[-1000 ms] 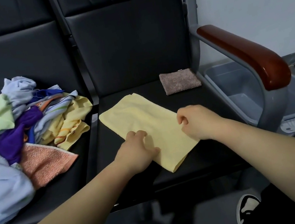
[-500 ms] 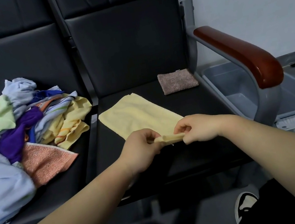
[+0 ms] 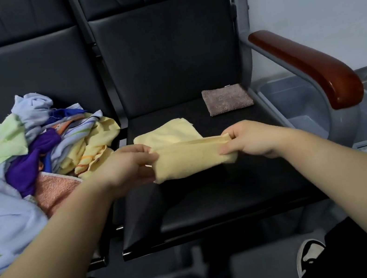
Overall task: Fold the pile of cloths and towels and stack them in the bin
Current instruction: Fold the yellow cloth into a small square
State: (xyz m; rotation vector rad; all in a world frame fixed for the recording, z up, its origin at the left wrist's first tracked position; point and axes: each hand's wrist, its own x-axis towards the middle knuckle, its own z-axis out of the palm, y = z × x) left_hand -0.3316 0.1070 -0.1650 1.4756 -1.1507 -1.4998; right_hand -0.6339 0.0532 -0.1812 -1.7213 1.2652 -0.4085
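Hands both raised over black seat (image 3: 212, 197), forearms reaching in from below. Left hand (image 3: 128, 168) pinches left end of yellow cloth (image 3: 191, 159), fingers curled; right hand (image 3: 248, 139) pinches right end. Near part of cloth lifted and stretched between them, far part lying on seat just beyond. Unfolded pile (image 3: 39, 149) left of left hand; folded brown cloth (image 3: 227, 99) beyond right hand; grey bin (image 3: 293, 100) to its right.

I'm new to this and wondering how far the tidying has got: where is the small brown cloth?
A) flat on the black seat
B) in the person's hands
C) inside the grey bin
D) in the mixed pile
A: the brown cloth lies flat at the back of the black seat, outside the grey bin; the left hand and right hand hold the yellow cloth.
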